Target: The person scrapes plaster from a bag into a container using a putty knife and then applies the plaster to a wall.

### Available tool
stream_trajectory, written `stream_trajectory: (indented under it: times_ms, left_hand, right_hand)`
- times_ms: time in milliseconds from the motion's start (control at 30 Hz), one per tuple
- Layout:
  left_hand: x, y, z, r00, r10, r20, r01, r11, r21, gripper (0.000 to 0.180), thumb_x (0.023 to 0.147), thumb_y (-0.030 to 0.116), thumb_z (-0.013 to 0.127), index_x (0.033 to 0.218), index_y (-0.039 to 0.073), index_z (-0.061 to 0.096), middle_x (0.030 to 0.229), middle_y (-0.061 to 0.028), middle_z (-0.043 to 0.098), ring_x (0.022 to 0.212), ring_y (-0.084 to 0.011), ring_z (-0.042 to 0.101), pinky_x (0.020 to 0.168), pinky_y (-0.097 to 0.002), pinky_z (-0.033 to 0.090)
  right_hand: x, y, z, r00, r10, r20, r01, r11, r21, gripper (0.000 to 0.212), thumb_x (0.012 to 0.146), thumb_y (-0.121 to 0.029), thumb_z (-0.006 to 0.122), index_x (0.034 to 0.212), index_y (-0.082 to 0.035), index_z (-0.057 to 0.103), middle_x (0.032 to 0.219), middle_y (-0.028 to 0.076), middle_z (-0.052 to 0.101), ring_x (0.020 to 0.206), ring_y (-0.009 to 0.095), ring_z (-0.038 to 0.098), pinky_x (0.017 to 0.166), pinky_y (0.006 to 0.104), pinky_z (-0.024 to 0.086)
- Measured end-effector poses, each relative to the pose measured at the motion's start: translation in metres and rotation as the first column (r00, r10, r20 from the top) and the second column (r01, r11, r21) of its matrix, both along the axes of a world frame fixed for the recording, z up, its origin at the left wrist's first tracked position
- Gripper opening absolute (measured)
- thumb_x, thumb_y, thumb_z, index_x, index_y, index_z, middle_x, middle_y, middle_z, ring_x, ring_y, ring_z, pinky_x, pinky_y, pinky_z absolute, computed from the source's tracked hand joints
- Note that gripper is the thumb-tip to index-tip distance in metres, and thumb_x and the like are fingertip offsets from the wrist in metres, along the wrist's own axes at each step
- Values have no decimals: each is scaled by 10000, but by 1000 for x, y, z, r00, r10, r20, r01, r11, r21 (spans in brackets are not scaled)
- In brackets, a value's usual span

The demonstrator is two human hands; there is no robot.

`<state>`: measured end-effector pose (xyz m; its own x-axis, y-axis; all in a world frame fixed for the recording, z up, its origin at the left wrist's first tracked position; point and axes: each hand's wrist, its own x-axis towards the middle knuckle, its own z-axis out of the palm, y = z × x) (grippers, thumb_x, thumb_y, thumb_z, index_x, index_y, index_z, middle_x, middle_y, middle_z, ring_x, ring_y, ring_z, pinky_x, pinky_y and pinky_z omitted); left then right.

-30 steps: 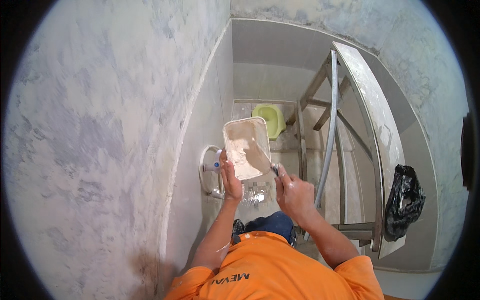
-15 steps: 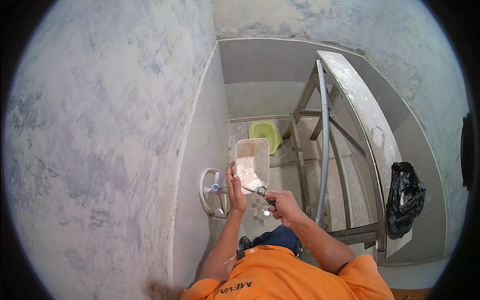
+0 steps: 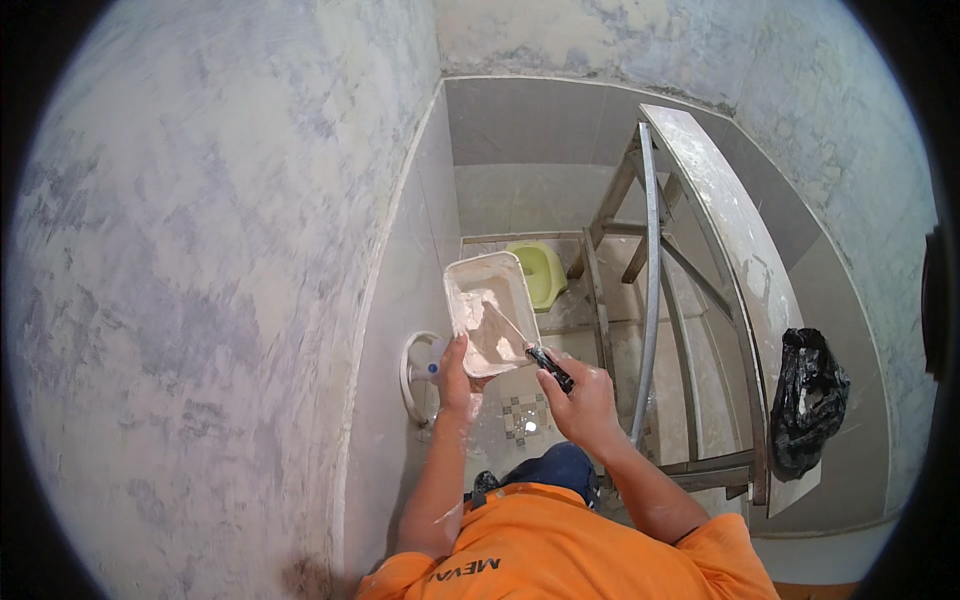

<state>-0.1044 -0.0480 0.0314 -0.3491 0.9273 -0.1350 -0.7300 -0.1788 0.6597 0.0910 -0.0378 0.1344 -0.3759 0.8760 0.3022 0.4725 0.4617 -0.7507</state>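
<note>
My left hand [image 3: 458, 380] grips the near left corner of a white rectangular tub [image 3: 518, 290], its fingers partly hidden under the rim. Pale pinkish-white paste [image 3: 482, 325] coats the inside of the tub and lies in its bottom. A trowel or putty knife [image 3: 550, 367] with a dark, smeared handle is in my right hand [image 3: 586, 402], fingers wrapped round it. Its thin blade reaches over the near right rim into the tub; the exact shape of the blade is hard to make out. Both hands carry whitish smears.
Beyond the tub is a yellow-green squat toilet [image 3: 545, 277]. On the right stands a splattered trestle bench [image 3: 722, 195] with a curved metal rail [image 3: 652, 270] and a black plastic bag [image 3: 808, 410]. A white hose loop [image 3: 407, 385] hangs by the left wall [image 3: 200, 250], which shows patchy plaster.
The tub has come nearer and tilted, showing more paste. My left hand has gone from raised, straight fingers beside it to gripping its corner. The trowel's blade now reaches inside the tub.
</note>
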Motion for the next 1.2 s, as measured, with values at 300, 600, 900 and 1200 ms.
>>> stream_trajectory:
  times_ms: [300, 600, 900, 1200]
  left_hand:
    - [-5, -21, -5, 946, 217, -240, -250, 961, -119, 318, 970, 322, 657, 1064, 18, 679, 983, -20, 652, 935, -110, 589, 859, -286, 474]
    - [-9, -23, -18, 929, 264, -260, -293, 953, -78, 424, 964, 339, 682, 1196, -15, 659, 1136, -42, 631, 1070, -125, 550, 1006, -296, 406]
    - [-4, -16, -23, 915, 216, -341, -273, 953, -130, 673, 982, 391, 651, 1433, -75, 474, 1432, -143, 527, 1338, -211, 484, 1149, -332, 318]
    - [6, -19, -27, 901, 241, -361, -281, 958, -61, 460, 1010, 354, 610, 1293, -8, 599, 1216, -55, 608, 1168, -151, 530, 1072, -303, 365]
  right_hand:
    - [17, 12, 39, 959, 106, 262, -93, 994, -58, 258, 891, -247, 709, 1055, -51, 739, 776, 224, 681, 753, 423, 677, 669, 485, 529]
    - [5, 1, 24, 958, 161, 236, -164, 986, -7, 322, 919, -301, 676, 1140, -71, 719, 747, 229, 679, 724, 439, 670, 663, 506, 537]
    - [-4, -31, 26, 803, 102, 587, -67, 994, -82, 282, 937, -285, 640, 1081, -60, 730, 761, 238, 682, 747, 446, 680, 692, 520, 539]
    - [5, 6, -7, 990, -6, -144, -58, 900, -433, 294, 946, -224, 666, 1131, 0, 707, 789, 235, 666, 664, 335, 642, 664, 395, 500]
